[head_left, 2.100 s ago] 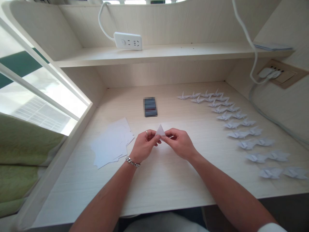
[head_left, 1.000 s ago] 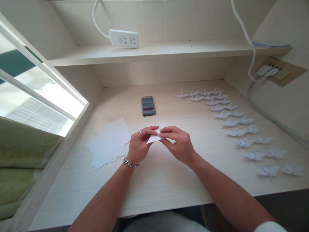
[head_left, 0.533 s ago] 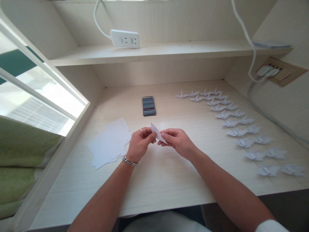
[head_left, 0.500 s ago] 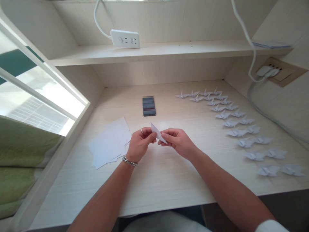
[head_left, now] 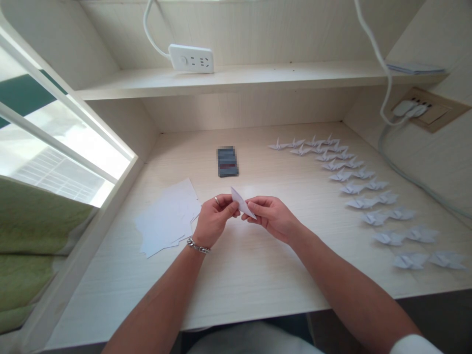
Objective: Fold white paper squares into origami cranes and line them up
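Note:
A small folded piece of white paper (head_left: pixel 241 202) is held just above the pale wooden desk (head_left: pixel 239 275), tilted with one point up and to the left. My left hand (head_left: pixel 214 220), with a ring and a chain bracelet, pinches its left side. My right hand (head_left: pixel 271 218) pinches its lower right end. Both hands are closed on the paper. A loose stack of white paper sheets (head_left: pixel 167 217) lies just left of my left hand.
Several folded paper cranes (head_left: pixel 363 195) lie in paired rows along the right of the desk. A dark phone (head_left: pixel 227 162) lies behind my hands. A white power strip (head_left: pixel 191 58) sits on the shelf; cables run to a wall socket (head_left: pixel 424 110) at right. A window (head_left: pixel 55 147) is on the left.
The folded paper went from a raised triangle to lying flat between my fingers, then to a tilted narrow shape. In the last half second nothing has visibly moved.

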`<state>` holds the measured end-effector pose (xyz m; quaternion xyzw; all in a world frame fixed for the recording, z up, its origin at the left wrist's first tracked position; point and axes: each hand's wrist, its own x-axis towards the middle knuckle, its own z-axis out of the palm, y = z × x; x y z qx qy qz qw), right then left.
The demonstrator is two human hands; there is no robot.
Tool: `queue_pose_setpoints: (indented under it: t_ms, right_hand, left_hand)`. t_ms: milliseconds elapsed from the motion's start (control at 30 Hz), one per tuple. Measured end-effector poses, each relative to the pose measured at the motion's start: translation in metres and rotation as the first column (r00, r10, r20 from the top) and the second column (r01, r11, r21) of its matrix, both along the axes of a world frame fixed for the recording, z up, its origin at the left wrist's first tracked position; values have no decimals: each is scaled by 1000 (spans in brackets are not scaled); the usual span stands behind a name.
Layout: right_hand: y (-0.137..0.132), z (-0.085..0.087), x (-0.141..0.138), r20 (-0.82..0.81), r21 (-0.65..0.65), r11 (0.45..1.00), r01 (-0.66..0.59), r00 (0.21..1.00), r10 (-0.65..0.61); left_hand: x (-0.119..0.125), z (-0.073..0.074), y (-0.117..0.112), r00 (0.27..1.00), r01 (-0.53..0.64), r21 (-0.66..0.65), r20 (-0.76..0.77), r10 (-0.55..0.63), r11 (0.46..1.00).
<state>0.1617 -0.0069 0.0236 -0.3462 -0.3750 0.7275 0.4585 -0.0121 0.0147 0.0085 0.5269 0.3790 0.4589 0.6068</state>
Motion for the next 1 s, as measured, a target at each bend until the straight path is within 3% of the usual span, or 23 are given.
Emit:
queue_pose_setpoints:
  t_ms: [233,500,667,833,900,1000]
  right_hand:
    - [0,-2,0,37,17,1000,9,999,-9]
    - [0,-10,-2,259,143,986,86,958,-121]
    - [-5,-9,-3,442,341,936,90,863,-244]
    - [-6,-9,-5,549,460,885,72,761,-347]
    - [-5,-9,-6,561,515,853,80,721,-406]
    - [-6,-9,-6,554,629,772,89,646,-525]
  left_hand:
    - [0,2,0,999,-3,21,-49,4,1000]
    - [1,8,-2,973,-42,105,-220,65,994]
    - [3,8,-4,948,-56,165,-300,104,985]
    - [6,9,-7,952,-33,191,-294,89,981]
    - [6,9,-7,962,-4,163,-270,48,987]
    - [6,5,-5,993,-18,31,-116,21,999]
